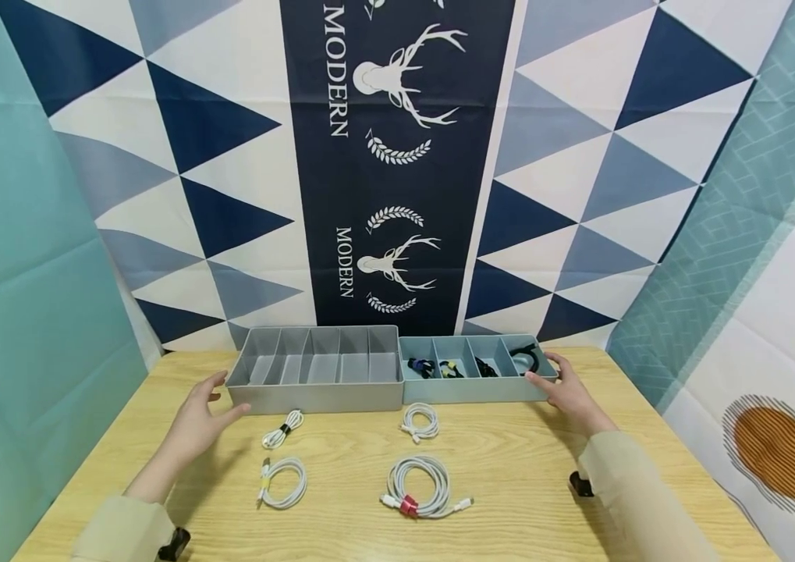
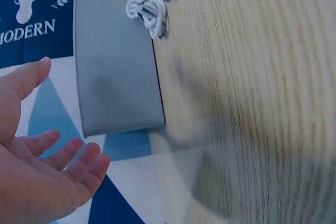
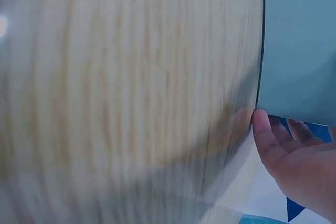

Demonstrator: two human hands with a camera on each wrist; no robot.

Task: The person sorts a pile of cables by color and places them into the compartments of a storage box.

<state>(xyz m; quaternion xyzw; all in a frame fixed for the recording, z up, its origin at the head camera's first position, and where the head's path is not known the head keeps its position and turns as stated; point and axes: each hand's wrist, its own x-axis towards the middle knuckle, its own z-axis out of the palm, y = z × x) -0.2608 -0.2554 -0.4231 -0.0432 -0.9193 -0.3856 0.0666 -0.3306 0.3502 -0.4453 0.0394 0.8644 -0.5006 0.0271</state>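
Note:
A long grey divided box stands at the back of the table, with the compartments that show bare. My left hand is spread beside its left end, thumb apart from the fingers, holding nothing; in the left wrist view a gap shows between the fingers and the box's end. Against the grey box's right side stands a blue divided box with dark bundled cables and a black coiled cable in its compartments. My right hand touches the blue box's right end, thumb tip at its front corner.
Several white cables lie in front of the boxes: a small bundle with a black tie, a coil with a yellow tie, a small coil and a larger coil with a red tie. A patterned cloth hangs behind the table.

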